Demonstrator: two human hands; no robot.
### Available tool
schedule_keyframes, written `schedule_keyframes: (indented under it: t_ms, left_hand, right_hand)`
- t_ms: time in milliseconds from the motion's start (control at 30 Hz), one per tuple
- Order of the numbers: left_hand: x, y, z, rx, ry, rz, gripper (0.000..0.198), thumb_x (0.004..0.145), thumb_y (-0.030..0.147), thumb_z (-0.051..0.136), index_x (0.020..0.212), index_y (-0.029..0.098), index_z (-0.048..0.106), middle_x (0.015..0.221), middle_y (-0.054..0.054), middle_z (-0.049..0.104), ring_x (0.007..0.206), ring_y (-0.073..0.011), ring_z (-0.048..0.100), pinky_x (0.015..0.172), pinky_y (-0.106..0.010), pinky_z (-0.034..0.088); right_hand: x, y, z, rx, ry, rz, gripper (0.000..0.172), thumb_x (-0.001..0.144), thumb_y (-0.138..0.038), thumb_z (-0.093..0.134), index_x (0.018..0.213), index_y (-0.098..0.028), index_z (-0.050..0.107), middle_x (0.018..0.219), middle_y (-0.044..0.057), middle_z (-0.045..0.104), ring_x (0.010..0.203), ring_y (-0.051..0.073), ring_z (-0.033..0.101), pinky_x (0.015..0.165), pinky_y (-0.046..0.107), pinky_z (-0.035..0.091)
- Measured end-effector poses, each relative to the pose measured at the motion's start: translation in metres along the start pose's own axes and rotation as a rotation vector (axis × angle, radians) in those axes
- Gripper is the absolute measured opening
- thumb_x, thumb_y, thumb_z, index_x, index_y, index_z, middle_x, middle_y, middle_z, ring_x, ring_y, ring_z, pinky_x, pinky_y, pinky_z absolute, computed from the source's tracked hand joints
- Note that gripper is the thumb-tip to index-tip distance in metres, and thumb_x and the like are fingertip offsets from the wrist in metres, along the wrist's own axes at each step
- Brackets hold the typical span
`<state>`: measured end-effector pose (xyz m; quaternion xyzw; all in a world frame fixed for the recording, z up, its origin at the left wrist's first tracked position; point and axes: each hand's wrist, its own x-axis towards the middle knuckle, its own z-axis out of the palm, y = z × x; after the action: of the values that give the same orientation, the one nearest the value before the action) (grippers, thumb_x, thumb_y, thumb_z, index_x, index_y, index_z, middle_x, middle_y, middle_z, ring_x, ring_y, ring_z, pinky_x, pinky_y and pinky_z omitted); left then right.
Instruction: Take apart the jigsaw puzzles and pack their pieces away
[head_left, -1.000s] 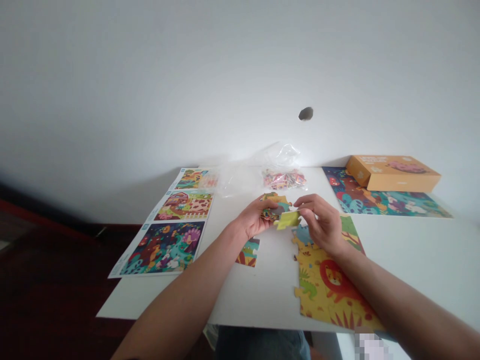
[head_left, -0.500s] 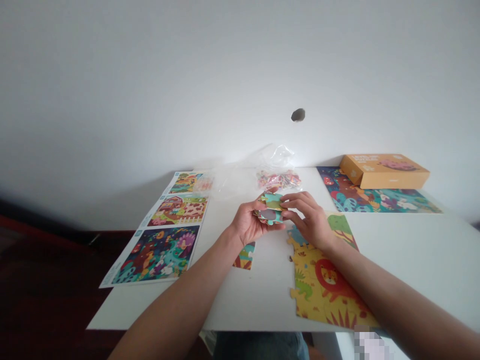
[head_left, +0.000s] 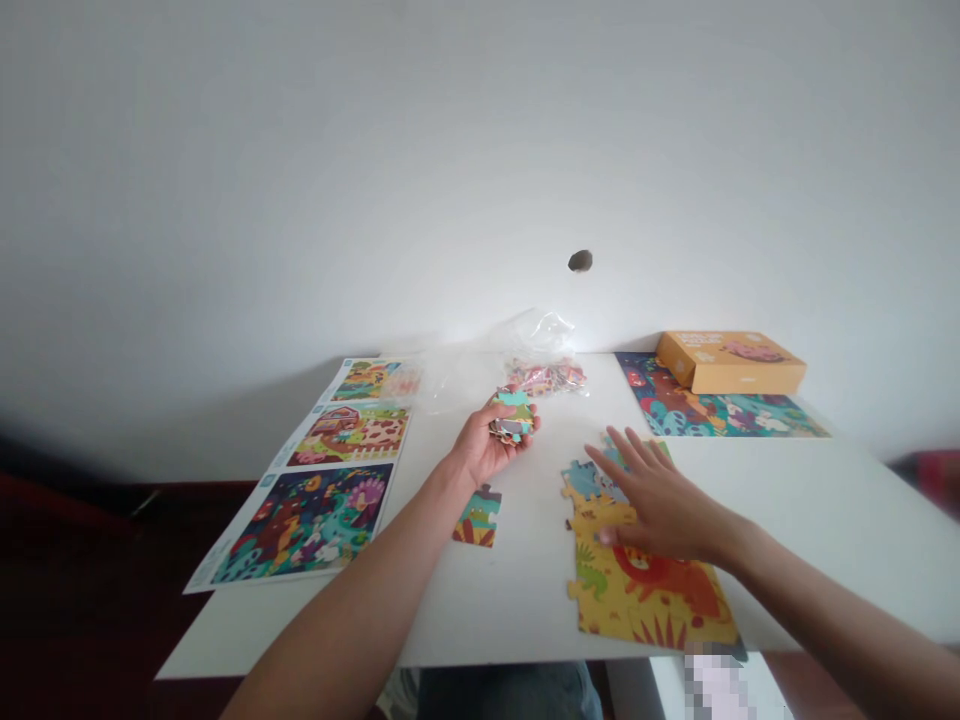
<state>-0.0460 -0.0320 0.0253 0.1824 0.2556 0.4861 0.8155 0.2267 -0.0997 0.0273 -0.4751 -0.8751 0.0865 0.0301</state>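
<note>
My left hand (head_left: pixel 487 445) is raised a little over the white table (head_left: pixel 525 590), closed around a small stack of puzzle pieces (head_left: pixel 512 415). My right hand (head_left: pixel 652 500) lies flat with fingers spread on a partly joined yellow jigsaw (head_left: pixel 645 590) showing a lion, over its upper part. A single loose puzzle piece (head_left: pixel 477 515) lies on the table beneath my left forearm.
A strip of three picture sheets (head_left: pixel 330 480) lies at the left. A clear plastic bag of pieces (head_left: pixel 544 372) sits at the back by the wall. An orange box (head_left: pixel 729 362) rests on a dark finished picture (head_left: pixel 720 410) at the back right.
My right hand left the stack in my left hand and came down flat on the yellow jigsaw. The left hand moved slightly left with its pieces.
</note>
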Motion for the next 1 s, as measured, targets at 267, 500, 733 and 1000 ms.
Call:
schedule_keyframes:
  t_ms: [267, 500, 733, 1000]
  left_hand:
    - [0.003, -0.004, 0.002, 0.166, 0.057, 0.114, 0.055, 0.066, 0.012, 0.072, 0.114, 0.027, 0.051, 0.094, -0.006, 0.065, 0.081, -0.0258, 0.07, 0.055, -0.027, 0.052]
    - [0.005, 0.001, -0.003, 0.218, 0.127, 0.271, 0.055, 0.063, 0.014, 0.073, 0.112, 0.027, 0.051, 0.088, -0.003, 0.064, 0.076, -0.024, 0.07, 0.05, -0.026, 0.051]
    - [0.008, 0.002, -0.003, 0.24, 0.141, 0.328, 0.05, 0.064, 0.015, 0.077, 0.107, 0.026, 0.054, 0.089, -0.002, 0.064, 0.074, -0.0213, 0.068, 0.048, -0.024, 0.05]
    - [-0.007, -0.017, 0.012, 0.309, -0.23, -0.015, 0.049, 0.071, 0.022, 0.077, 0.114, 0.026, 0.054, 0.101, -0.007, 0.065, 0.069, -0.0191, 0.066, 0.057, -0.034, 0.056]
  right_hand:
    - [0.039, -0.026, 0.027, -0.016, 0.074, -0.019, 0.08, 0.089, -0.069, 0.044, 0.155, -0.029, 0.021, 0.161, 0.016, 0.01, 0.145, 0.045, 0.009, 0.112, 0.067, 0.013]
    - [0.082, -0.037, 0.022, 0.153, 0.163, -0.109, 0.056, 0.084, -0.061, 0.058, 0.123, -0.022, 0.057, 0.146, 0.017, 0.039, 0.138, 0.037, 0.031, 0.109, 0.06, 0.024]
    - [0.082, -0.02, 0.006, 0.405, 0.365, -0.303, 0.052, 0.065, -0.049, 0.08, 0.105, -0.022, 0.059, 0.111, 0.009, 0.058, 0.106, 0.028, 0.052, 0.098, 0.048, 0.04]
    - [0.083, -0.015, 0.007, 0.549, 0.596, -0.212, 0.052, 0.074, -0.056, 0.074, 0.109, -0.022, 0.054, 0.115, 0.01, 0.054, 0.11, 0.027, 0.051, 0.094, 0.041, 0.044]
